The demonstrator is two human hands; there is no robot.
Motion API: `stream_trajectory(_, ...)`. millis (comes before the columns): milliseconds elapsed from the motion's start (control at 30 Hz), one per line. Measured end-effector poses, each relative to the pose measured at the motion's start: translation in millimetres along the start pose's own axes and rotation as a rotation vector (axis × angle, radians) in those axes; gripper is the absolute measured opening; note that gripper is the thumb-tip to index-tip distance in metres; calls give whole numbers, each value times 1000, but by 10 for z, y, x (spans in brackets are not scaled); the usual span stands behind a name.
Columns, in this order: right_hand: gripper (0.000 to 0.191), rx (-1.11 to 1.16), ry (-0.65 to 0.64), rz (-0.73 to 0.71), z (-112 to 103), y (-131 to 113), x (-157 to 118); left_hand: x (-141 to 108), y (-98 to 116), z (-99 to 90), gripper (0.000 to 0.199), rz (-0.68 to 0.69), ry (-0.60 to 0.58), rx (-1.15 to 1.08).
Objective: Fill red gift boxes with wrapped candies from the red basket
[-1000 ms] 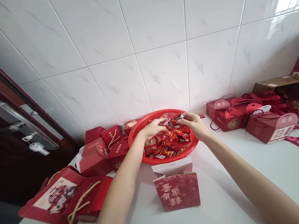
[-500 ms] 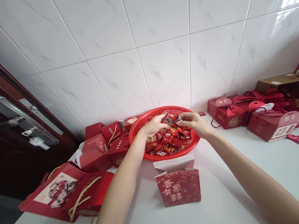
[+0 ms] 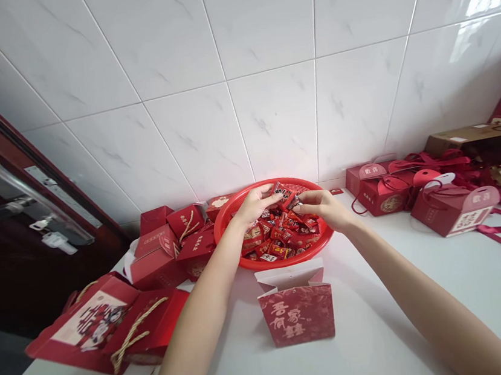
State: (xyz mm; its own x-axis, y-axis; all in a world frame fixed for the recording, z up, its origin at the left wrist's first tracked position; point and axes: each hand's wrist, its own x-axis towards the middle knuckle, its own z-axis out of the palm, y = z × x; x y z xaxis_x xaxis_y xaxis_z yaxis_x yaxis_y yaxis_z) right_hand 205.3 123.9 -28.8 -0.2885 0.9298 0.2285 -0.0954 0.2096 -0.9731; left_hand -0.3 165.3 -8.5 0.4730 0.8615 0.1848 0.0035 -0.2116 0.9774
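Over the red plastic basket point(image 3: 282, 262), my left hand point(image 3: 255, 206) pinches a dark and red wrapped candy point(image 3: 281, 194) between thumb and fingers. My right hand point(image 3: 323, 207) is at the right side of the basket, its fingers closed on a small wrapped candy that they partly hide. The two hands are close together but apart. Beneath them lies a heap of red-wrapped candies point(image 3: 284, 235). In front of the basket, an open-topped red paper gift box point(image 3: 297, 315) with pale lettering stands upright; its inside is mostly hidden.
Red gift boxes with rope handles point(image 3: 125, 324) crowd the left side, near a dark door point(image 3: 8, 260) with keys in its lock. More red boxes point(image 3: 453, 205) with ribbons stand at the right, beside a brown cardboard box point(image 3: 467, 135). A tiled wall point(image 3: 278, 117) rises behind.
My left hand has tilted the candy in its fingers and drawn slightly apart from my right hand. The right fingers have lowered slightly toward the heap. The view has shifted a little.
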Motion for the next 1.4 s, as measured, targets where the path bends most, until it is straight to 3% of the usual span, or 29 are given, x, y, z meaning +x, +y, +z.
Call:
stream_trajectory(233,25,-10,5,40,-18,28,2,3,18,4,49,27,2,64)
stream_trajectory(500,21,-80,43,66,-1,14,13,8,-1,-15,43,-31,-6,87)
stream_trajectory(600,17,-110,98,23,15,12,17,36,-61,-28,37,-50,103,199)
stream_trajectory(700,19,-137,129,-4,37,17,15,61,-136,-31,30,-77,187,539)
stream_trajectory(833,22,-146,142,-42,57,8,3,69,-247,16,21,-175,33,994)
stream_trajectory(967,22,-131,128,-35,54,-21,-12,105,-347,97,11,-301,-124,1096)
stream_trajectory(1133,22,-112,114,-37,49,-22,-15,185,-395,171,54,-402,-224,1201)
stream_trajectory(1200,22,-104,102,-37,47,-15,-14,198,-396,190,63,-424,-246,1215)
stream_trajectory(1400,24,-105,86,-65,38,11,-4,185,-348,174,42,-400,-216,1180)
